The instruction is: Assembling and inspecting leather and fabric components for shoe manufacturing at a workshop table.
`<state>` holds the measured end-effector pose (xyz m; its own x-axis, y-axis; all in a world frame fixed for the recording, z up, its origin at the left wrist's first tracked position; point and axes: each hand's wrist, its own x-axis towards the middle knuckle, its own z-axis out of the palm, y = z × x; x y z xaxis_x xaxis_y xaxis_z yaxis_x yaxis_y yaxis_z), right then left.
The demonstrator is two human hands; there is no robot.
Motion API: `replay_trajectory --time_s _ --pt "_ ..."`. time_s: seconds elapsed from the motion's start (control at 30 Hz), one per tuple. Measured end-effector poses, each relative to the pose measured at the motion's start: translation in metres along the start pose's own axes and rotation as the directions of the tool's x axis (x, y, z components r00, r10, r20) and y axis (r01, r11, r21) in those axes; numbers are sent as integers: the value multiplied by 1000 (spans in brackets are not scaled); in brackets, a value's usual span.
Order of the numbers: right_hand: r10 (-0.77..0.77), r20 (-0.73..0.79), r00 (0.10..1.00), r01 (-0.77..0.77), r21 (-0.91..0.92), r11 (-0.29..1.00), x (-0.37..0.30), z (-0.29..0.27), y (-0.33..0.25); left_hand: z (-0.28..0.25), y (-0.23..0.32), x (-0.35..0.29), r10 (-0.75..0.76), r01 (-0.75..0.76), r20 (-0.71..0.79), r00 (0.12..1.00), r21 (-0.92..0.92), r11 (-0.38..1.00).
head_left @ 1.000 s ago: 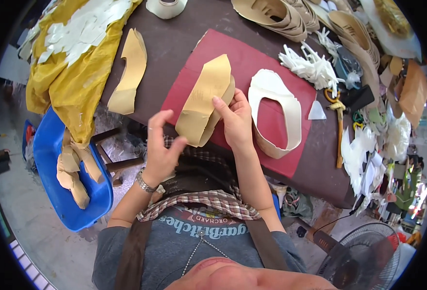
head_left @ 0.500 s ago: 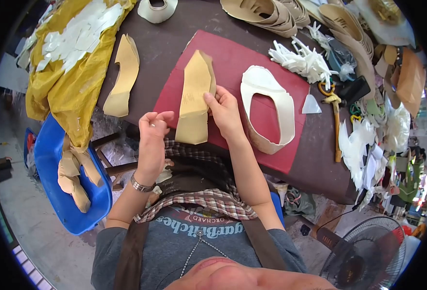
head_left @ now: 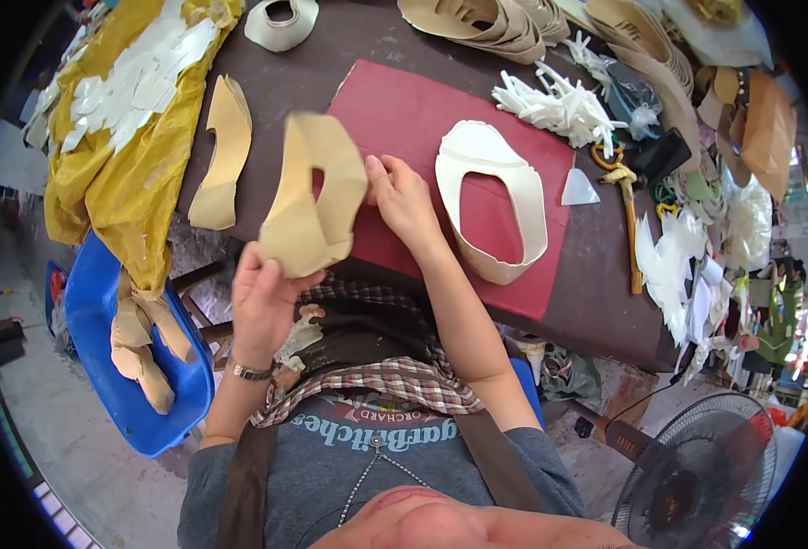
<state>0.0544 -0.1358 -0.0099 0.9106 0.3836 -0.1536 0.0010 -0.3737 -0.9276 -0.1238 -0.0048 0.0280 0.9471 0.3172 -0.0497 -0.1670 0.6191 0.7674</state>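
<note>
Grips the near end of a tan shoe piece (head_left: 289, 227) with the left hand (head_left: 262, 313), perhaps to leave the cut-out uncovered. Holds the right hand (head_left: 408, 201) at the far right edge, fingers curled; cannot tell whether pinching. Lifts the piece over the worktop (head_left: 596, 302), beside a white shoe piece (head_left: 486, 145) resting on a red board (head_left: 395, 114), presumably for easy reach.

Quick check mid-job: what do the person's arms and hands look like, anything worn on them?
The left hand is ungloved, with a silvery wristband below it. The right hand is also ungloved, its wrist bare. The left sleeve and right sleeve are short and dark grey.
</note>
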Motion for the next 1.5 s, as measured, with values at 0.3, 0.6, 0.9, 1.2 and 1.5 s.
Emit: replay_trajectory --time_s 0.3,0.6,0.9,1.2,1.5 --pt "-525 180 832 552 -373 746 -94 -58 -53 33 68 119 149 -149 -16 989 -105 983" --pt "240 547 802 407 -794 451 -120 -151 -27 49 -34 62 -213 217 82 974 -43 975" --pt "-176 84 981 109 510 853 -105 -128 -48 99 -35 51 -354 361 192 915 -2 932" --pt "-159 100 982 64 619 783 -98 -120 -36 117 -39 43 -419 437 225 880 -36 899" --pt "-245 70 967 169 542 823 -96 -117 -25 118 -41 31 -373 378 278 885 36 925"
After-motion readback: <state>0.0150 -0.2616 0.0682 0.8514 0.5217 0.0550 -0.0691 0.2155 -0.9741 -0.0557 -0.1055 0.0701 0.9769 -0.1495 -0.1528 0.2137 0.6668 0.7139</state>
